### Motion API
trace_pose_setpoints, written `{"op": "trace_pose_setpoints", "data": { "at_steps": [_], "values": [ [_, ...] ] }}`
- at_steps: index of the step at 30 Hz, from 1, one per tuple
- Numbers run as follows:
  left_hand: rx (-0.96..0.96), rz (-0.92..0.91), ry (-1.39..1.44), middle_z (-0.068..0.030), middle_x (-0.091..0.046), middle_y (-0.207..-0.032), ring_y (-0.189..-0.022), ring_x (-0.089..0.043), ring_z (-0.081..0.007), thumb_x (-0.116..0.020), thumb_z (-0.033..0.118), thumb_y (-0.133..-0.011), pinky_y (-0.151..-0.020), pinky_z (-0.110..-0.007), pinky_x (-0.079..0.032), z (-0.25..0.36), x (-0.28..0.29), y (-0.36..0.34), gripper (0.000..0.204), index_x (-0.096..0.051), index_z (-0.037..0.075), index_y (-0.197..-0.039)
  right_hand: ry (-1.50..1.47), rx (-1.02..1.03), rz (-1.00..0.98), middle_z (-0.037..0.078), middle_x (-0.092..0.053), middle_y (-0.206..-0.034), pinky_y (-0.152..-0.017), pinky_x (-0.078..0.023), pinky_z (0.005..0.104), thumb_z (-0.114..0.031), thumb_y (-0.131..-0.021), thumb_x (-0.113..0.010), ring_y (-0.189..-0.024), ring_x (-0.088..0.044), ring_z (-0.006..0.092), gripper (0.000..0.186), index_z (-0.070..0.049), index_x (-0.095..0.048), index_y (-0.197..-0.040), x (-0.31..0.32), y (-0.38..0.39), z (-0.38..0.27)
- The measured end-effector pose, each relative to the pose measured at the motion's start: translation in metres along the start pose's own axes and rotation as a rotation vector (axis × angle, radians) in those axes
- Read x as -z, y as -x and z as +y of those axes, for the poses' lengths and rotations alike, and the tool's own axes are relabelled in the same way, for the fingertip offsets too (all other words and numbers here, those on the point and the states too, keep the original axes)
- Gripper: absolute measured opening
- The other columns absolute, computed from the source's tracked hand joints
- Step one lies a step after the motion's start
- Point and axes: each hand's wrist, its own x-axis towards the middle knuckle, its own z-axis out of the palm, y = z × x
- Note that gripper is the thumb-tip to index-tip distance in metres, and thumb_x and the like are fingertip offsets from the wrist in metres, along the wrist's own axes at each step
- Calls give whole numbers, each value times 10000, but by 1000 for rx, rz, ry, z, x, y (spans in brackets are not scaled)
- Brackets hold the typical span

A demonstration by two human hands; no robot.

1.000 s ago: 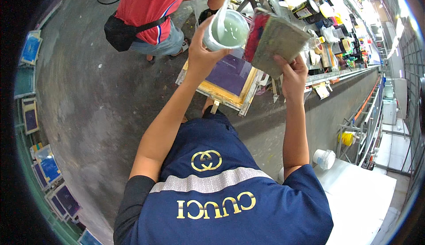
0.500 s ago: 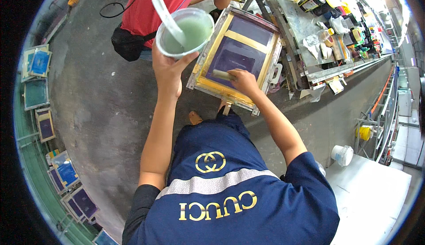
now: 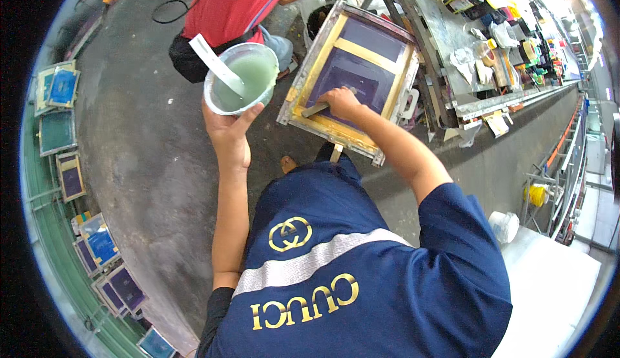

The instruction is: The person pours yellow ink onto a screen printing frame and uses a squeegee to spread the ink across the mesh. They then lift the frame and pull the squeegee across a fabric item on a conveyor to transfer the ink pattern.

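Observation:
My left hand (image 3: 226,128) holds a translucent plastic cup (image 3: 255,83) of pale green liquid, with a white flat stick (image 3: 210,57) leaning in it. My right hand (image 3: 342,105) grips a thin greyish scraper or pad (image 3: 313,110), seen edge-on against the lower left of a screen frame (image 3: 368,38). The screen has a purple mesh, yellow tape bands and a scuffed metal border, with a white handle (image 3: 408,103) at its right side. The hand hides part of the mesh and of the pad.
A person in a red shirt (image 3: 223,6) bends over at the upper left. A worktable (image 3: 481,109) crowded with tubs and tools is at the upper right. Screens (image 3: 61,138) line the left wall. A white bucket (image 3: 504,227) stands by a white board (image 3: 549,280) at the lower right.
The grey pad, raised beside the cup a second ago, has come down onto the screen and moved left and lower with my right hand. The cup has shifted left, away from the screen.

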Motion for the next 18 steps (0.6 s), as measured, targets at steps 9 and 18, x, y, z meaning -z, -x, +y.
{"op": "trace_pose_setpoints", "data": {
  "at_steps": [9,18],
  "values": [
    [32,-23,-6,-110,-530,-1432,-1313,-549,-225,-832,-124,-740,-1115,-391,-487,-4,-16,-2,878,-401,42,-1487,68,184,-107,-21,-708,-1270,-1086,-383,428,21,-727,-633,-1269,-579,211,480,-193,-753,-1140,6,164,110],
    [120,-103,17,-112,-523,-1449,-1338,-543,-237,-814,-156,-724,-1109,-414,-517,-8,-31,11,926,-368,46,-1510,182,285,-264,-41,-725,-1154,-1076,-377,414,-1,-728,-666,-1241,-573,184,415,-204,-780,-1072,15,169,127]
  ]
}}
